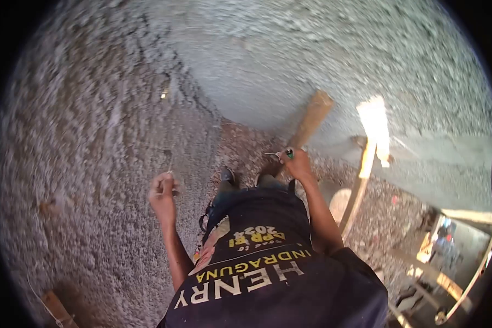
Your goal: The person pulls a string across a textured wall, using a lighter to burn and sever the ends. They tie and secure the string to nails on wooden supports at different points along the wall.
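My left hand [164, 189] is raised close to the rough grey wall [109, 136] on the left. Its fingers are curled together and slightly blurred; what they pinch, if anything, is too small to make out. In front of my body, my right hand [297, 164] is closed around a small green-and-dark object [290, 153]. A thin pale wire-like piece [272, 154] sticks out from it to the left. My fingers cover most of that object, so its kind does not show.
A wooden post [314, 112] leans near the wall corner beyond my right hand. Farther right, a sunlit pole [361, 194] slants upward. Rubble ground [240, 143] lies around my feet. Timber framing [448, 284] stands at lower right, and a wood piece [57, 309] at lower left.
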A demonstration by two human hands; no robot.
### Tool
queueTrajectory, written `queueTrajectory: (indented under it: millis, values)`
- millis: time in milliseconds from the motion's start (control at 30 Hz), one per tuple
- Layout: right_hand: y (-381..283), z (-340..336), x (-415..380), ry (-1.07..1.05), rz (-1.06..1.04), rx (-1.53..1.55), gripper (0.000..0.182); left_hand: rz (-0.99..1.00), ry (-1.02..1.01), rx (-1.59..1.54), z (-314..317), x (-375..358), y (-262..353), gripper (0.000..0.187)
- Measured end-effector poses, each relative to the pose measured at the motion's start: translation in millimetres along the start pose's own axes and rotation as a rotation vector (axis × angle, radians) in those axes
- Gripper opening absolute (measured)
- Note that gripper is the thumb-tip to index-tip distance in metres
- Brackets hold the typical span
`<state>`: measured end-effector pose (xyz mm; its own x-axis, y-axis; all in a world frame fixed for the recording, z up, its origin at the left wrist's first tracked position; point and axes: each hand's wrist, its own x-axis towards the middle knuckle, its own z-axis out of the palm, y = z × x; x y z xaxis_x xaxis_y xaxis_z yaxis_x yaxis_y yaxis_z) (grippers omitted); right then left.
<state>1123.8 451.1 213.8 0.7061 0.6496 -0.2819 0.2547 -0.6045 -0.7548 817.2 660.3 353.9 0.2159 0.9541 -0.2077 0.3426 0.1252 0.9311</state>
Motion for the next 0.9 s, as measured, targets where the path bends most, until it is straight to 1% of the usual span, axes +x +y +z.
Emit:
queueTrajectory:
  millis: [33,67,133,167,200,233,300,367,400,467,500,567,600,667,700,767,800,867,900]
  values:
    - [14,-3,-10,0.002,0.032,-0.019,0.019,-0.057,0.026,0.021,-3,-3,-17,0.019]
    - [29,-9,-16,0.016,0.068,-0.017,0.019,-0.067,-0.01,0.034,-1,-4,-30,0.019]
    - [48,-19,-35,0.218,0.201,0.075,0.019,-0.153,-0.114,0.089,-8,-16,-52,0.017]
    - [53,-27,-36,0.19,0.339,0.242,0.034,-0.152,-0.176,0.136,-8,-18,-60,0.017]
    - [70,-29,-25,0.217,0.29,0.235,0.042,-0.151,-0.184,0.15,-4,-17,-61,0.017]
    - [86,-27,-16,0.24,0.245,0.225,0.053,-0.163,-0.268,0.174,0,-18,-63,0.017]
    - [8,-61,-7,0.142,0.31,0.391,0.069,-0.172,-0.403,0.233,8,-15,-60,0.019]
    - [3,-54,25,0.15,0.132,0.651,0.06,-0.149,-0.42,0.268,19,-13,-51,0.02]
    - [3,-48,37,0.153,0.131,0.656,0.06,-0.116,-0.44,0.294,25,-10,-47,0.02]
    - [3,-34,55,0.302,0.173,0.7,0.041,-0.102,-0.433,0.251,31,-7,-46,0.02]
    - [3,-29,57,0.297,0.17,0.7,0.041,-0.1,-0.431,0.229,30,-8,-47,0.02]
    - [-1,-24,63,0.484,0.3,0.641,0.016,-0.091,-0.431,0.218,21,-9,-55,0.02]
    - [-2,-23,64,0.483,0.282,0.644,0.016,-0.078,-0.421,0.21,19,-11,-63,0.02]
    - [-4,-22,57,0.492,0.29,0.608,0.009,-0.114,-0.434,0.167,10,-15,-76,0.019]
    - [-9,-21,46,0.498,0.271,0.615,0.009,-0.095,-0.43,0.161,3,-16,-83,0.019]
    - [-28,-21,27,0.357,0.218,0.52,0.011,-0.145,-0.481,0.159,-9,-16,-92,0.019]
    - [-44,-20,23,0.362,0.199,0.508,0.011,-0.136,-0.478,0.138,-18,-16,-95,0.019]
    - [-86,-23,5,0.287,0.184,0.534,0.014,-0.166,-0.474,0.114,-31,-15,-104,0.023]
    - [-105,-24,-1,0.31,0.138,0.528,0.013,-0.155,-0.528,0.101,-37,-15,-106,0.023]
